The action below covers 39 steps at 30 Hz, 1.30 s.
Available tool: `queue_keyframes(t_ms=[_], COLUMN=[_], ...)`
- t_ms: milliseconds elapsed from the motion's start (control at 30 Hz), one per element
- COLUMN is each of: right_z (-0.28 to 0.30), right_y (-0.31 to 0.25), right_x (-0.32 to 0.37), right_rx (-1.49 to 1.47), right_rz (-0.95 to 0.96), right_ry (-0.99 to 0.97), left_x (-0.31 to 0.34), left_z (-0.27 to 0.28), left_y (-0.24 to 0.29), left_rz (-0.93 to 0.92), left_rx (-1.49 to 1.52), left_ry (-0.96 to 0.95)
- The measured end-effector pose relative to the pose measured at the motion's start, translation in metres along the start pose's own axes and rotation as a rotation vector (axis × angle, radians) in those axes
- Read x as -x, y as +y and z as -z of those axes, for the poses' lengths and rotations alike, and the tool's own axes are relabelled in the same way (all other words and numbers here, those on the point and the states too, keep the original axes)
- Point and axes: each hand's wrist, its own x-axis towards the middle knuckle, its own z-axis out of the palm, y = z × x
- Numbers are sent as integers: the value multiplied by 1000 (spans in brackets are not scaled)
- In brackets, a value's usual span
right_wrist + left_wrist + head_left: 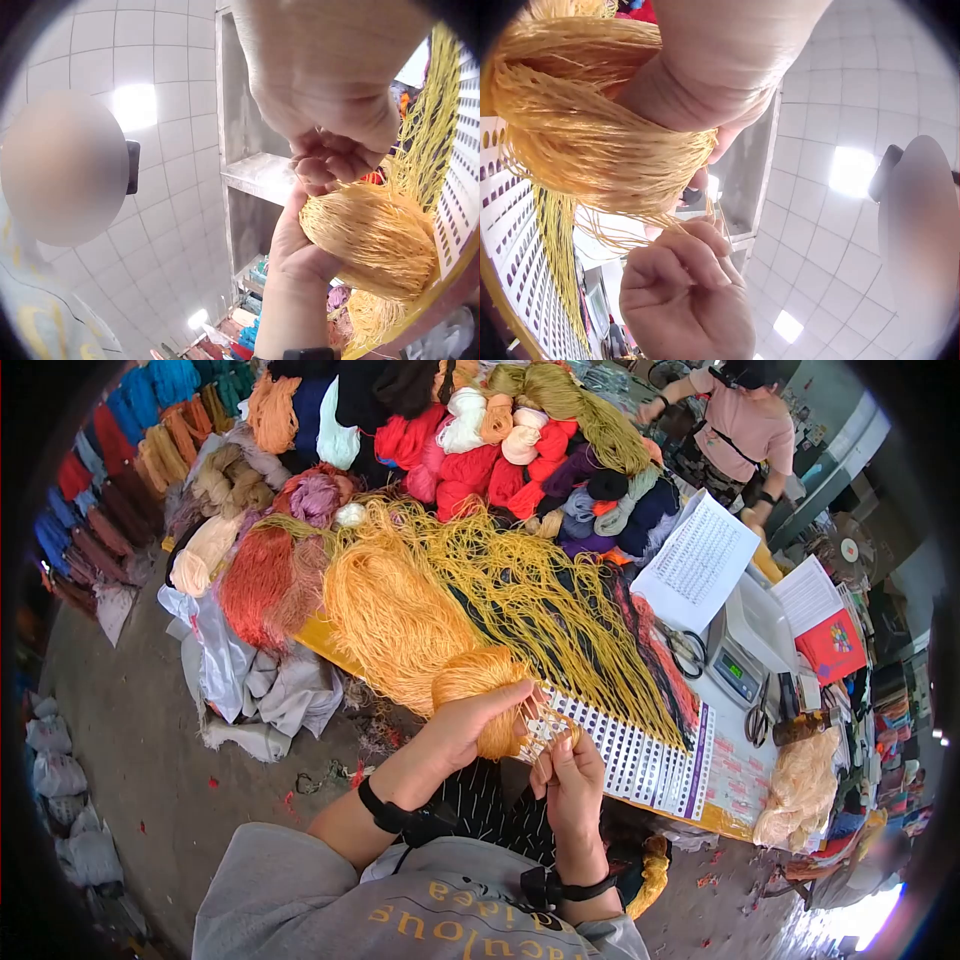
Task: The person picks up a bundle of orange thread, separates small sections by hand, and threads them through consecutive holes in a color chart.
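Observation:
A hank of light orange yarn [470,678] is bunched up in my left hand [462,728], thumb lying over its near end. My right hand [574,772] faces it from the right, fingertips pinching a few loose strands drawn from the hank. In the left wrist view these thin strands [676,223] run from the bundle to the curled right fingers. From the right wrist view, the left hand [298,251] grips the hank at its end, close below the right fingertips. More of the same orange yarn [385,615] spreads behind it over the table.
A white board with rows of holes [625,750] lies along the table's front edge, long mustard strands [560,595] reaching to it. Scissors [688,655], a digital scale [738,672] and printed sheets [697,550] are on the right. Coloured yarn heaps [465,470] fill the back. Another person [740,425] stands beyond.

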Motion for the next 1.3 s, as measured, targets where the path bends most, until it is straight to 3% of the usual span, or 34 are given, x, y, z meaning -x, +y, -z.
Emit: queue_keyframes(t_ms=[533,600,633,700,767,833,867,900,967,1000,1067,1167,1300], right_z=[3,1,2,6,12,14,16,21,24,23,5,-14,-15], right_y=[-2,-8,-10,-13,-10,-5,-7,-11,-8,-6,-4,0,3], right_x=[1,4,4,6,6,-2,-6,-11,-14,-13,-9,-8,-10], right_rx=[60,87,87,209,201,-411,-518,-554,-413,-412,160,350,345], right_rz=[23,-221,-221,-280,-212,83,95,124,112,111,143,170,146], right_ry=[-29,-152,-153,-457,-424,-63,146,125,227,226,142,130,103], left_x=[2,2,3,2,0,2,2,3,4,5,6,7,9], left_z=[-2,0,1,3,7,10,11,8,-1,-3,-5,-7,-9], left_y=[7,7,7,7,5,7,8,8,6,6,5,-1,0], left_rz=[6,7,51,95,60,71,84,82,78,77,84,127,92], left_rx=[-27,-24,-60,-96,-167,-101,-36,-35,20,21,-23,-21,-69], left_ry=[-90,-104,-118,-134,-210,-243,-278,-279,-79,-79,-182,-222,-221])
